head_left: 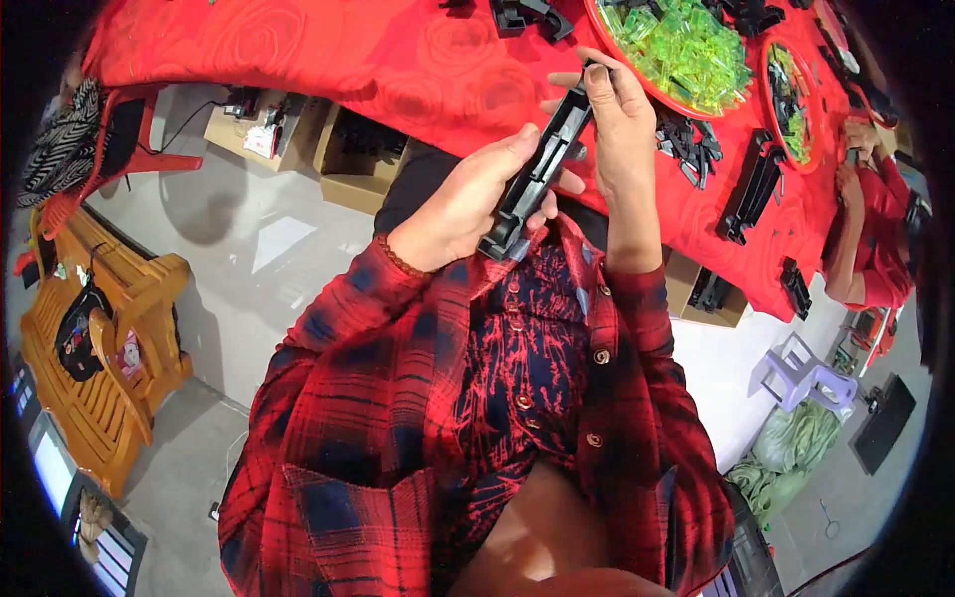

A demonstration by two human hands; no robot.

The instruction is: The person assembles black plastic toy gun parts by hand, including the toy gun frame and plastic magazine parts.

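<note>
A long, narrow black plastic housing, hollow like a trough, is held tilted in front of my chest at the table's edge. My left hand grips its lower part, thumb along the near side and fingertips showing round the far side. My right hand pinches its upper end between thumb and fingers. Pale light glints off the inside of the housing. Just beyond my right hand, a red round tray holds a heap of clear yellow-green plastic pieces.
A red cloth covers the table. Small black parts and more black housings lie on the right. A second red tray stands near another person's hands. Cardboard boxes sit below; a wooden bench is left.
</note>
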